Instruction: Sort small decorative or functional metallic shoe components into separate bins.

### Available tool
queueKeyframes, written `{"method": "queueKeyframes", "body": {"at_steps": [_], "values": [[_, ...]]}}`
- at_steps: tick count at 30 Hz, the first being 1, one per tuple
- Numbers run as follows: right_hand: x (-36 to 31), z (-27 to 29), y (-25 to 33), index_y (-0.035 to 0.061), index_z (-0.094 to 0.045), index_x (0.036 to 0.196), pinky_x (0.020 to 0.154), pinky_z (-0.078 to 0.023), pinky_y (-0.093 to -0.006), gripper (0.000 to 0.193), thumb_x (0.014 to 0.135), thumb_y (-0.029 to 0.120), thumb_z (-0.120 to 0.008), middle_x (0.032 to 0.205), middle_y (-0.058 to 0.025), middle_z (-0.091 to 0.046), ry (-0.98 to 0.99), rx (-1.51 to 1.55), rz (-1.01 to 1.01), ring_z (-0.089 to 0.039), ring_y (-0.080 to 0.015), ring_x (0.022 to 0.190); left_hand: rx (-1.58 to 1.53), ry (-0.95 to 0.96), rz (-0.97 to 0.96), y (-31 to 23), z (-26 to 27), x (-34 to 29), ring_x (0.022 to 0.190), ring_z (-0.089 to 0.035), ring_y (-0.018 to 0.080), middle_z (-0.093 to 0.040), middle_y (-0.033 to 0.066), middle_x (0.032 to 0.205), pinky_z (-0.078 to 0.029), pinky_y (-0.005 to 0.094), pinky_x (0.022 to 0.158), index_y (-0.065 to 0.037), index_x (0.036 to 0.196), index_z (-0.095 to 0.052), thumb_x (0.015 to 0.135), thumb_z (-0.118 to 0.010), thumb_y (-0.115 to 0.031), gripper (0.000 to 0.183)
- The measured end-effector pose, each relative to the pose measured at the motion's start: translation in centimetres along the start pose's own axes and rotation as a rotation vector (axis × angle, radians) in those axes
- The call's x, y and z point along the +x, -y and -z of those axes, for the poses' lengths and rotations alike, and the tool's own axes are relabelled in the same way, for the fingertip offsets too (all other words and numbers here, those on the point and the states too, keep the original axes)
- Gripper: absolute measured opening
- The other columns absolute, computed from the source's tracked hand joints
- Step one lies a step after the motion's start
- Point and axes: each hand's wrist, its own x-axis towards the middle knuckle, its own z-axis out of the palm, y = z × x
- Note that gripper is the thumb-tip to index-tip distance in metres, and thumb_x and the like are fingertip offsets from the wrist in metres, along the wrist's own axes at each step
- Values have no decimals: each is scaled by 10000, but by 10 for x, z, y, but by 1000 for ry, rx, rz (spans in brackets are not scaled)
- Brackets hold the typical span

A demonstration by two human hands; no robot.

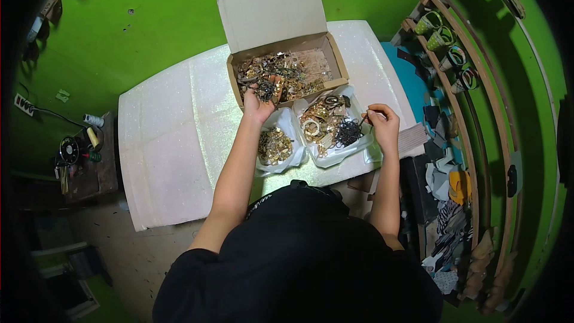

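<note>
Cardboard box (335,60) under outstretched left hand (258,106), fingers seemingly curled.

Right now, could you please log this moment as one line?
left hand: in open cardboard box of metal fittings | right hand: pinching small piece over clear plastic bag

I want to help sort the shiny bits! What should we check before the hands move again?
1. Open brown cardboard box of mixed metal trinkets within reach: ok.
2. Left hand at the box's front edge, fingers among trinkets: ok.
3. Right hand pinching something small: cannot tell what.
4. Clear plastic bag of gold pieces lying open: ok.
5. Clear plastic bag of gold and dark pieces open, beside the right hand: ok.
</note>
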Motion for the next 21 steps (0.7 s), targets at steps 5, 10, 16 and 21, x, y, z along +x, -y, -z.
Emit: {"method": "queueKeyframes", "body": {"at_steps": [5, 10, 16, 21], "values": [[4, 2, -32, -42, -567, 825, 592, -451, -221, 99, 731, -25, -541, 738, -65, -585, -33, -219, 5, -566, -105, 658, 15, 5, -16, 8, -10, -8, 959, -523, 285, -534, 174, 1012, -441, 414, 822, 51, 1036, -454, 837, -292, -222, 375], [2, -18, -30, 36, -620, 711, 634, -461, -343, 79, 655, 49, -565, 675, -172, -585, -12, -779, 37, -580, -304, 645, 29, 0, -15, 5, -8, -8, 966, -519, 278, -516, 181, 1062, -429, 397, 838, 37, 1065, -458, 858, -264, -253, 406], [-3, -41, -32, 60, -618, 738, 679, -439, -387, 106, 640, 100, -616, 756, -142, -586, 15, -1174, 24, -558, -291, 752, 73, 20, -46, 4, -3, -6, 946, -524, 290, -530, 186, 1033, -434, 400, 831, 41, 1057, -463, 854, -258, -253, 412], [23, -84, -15, 47, -600, 766, 727, -407, -389, 113, 676, 116, -595, 815, -123, -555, 123, -734, 422, -510, -290, 828, 92, 6, -63, 6, -2, -1, 937, -529, 289, -535, 193, 1023, -438, 379, 832, 65, 1019, -486, 839, -266, -236, 413]]}}
